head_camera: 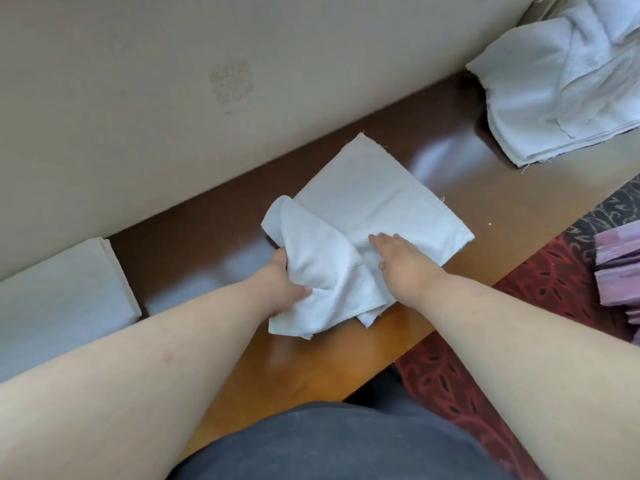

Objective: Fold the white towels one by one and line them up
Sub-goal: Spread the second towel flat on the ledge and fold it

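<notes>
A white towel (pixel 374 199) lies on the brown table (pixel 311 355), spread flat at its far end, which reaches almost to the beige wall (pixel 173 98), and bunched up at its near end. The person's left hand (pixel 285 287) grips that bunched part, with the thumb curled over the cloth and the fingers hidden behind it, lifting a loose fold up off the tabletop. The right hand (pixel 398 259) rests palm down on the towel just beside the raised fold, fingers straight and together, pressing the flat part against the table. The two hands are near each other, with the lifted fold between them.

At the left end of the table, against the wall, sits a neat stack (pixel 59 296) of folded white towels, well apart from the one being handled. At the far right end lies a looser pile (pixel 554 88) of white towels, some flat underneath and some rumpled on top.

Past the table's near right edge there is a red and grey patterned carpet (pixel 540 292), and some pale purple items (pixel 620 265) show at the right border, too cut off to identify. A dark grey garment (pixel 346 441) on the person fills the bottom of the view.
</notes>
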Demonstrator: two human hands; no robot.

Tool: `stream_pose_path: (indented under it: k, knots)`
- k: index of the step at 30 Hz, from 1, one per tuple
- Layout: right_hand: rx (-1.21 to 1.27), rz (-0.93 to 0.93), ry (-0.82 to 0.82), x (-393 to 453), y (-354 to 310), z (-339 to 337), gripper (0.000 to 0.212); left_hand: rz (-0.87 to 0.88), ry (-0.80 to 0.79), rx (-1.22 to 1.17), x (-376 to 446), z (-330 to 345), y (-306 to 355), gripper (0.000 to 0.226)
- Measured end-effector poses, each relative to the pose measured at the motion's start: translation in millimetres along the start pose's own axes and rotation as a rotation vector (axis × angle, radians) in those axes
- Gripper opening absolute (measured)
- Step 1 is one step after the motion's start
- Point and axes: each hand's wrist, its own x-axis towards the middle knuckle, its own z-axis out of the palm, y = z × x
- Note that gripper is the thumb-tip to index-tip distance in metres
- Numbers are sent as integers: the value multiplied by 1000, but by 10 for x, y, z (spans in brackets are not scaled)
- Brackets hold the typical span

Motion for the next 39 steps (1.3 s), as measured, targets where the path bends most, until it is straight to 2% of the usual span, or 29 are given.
stream_pose_path:
  k: [2, 6, 8, 10, 12, 14, 17, 19, 21, 24, 26, 29, 32, 36, 39]
  knots:
    - [-109, 30, -105, 54, 121, 20, 63, 18, 82, 32, -18, 40, -32, 76]
    - [-185, 117, -131, 19, 299, 7, 70, -5, 208, 114, -60, 72, -81, 50]
    - [-227, 151, -103, 15, 329, -75, 69, -32, 272, 80, -62, 48, -94, 48]
    - [-298, 112, -9, 52, 292, -219, 58, -62, 277, 32, -58, 33, -113, 47]
    - [-266, -7, 97, 168, 154, -392, 45, -99, 265, 18, -38, 54, -105, 39]
    - [-115, -203, 138, 357, -139, -595, 36, -153, 301, -30, -11, 99, -88, 42]
    - [5, -566, 157, 686, -822, -878, 34, -247, 451, -160, 15, 200, -83, 50]
    - [-24, -732, 101, 884, -1301, -974, 33, -350, 562, -250, -8, 298, -139, 48]
    - [-194, -795, -50, 1041, -1718, -963, 33, -512, 603, -334, -59, 415, -214, 46]
    - [-626, -772, -212, 1109, -2082, -849, 46, -701, 471, -338, -157, 536, -207, 52]
    - [-952, -744, -248, 1085, -2136, -763, 53, -703, 368, -252, -192, 597, -149, 54]
    - [-1210, -734, -277, 1021, -2104, -702, 40, -656, 358, -262, -302, 679, -64, 32]
    - [-1103, -777, -348, 954, -2142, -786, 26, -614, 498, -540, -547, 752, 3, 29]
    - [-869, -943, -345, 761, -2270, -1073, 9, -564, 689, -813, -917, 925, 99, 11]
    - [-545, -1079, -280, 663, -2366, -1191, 7, -538, 1016, -866, -1085, 1106, 145, 16]
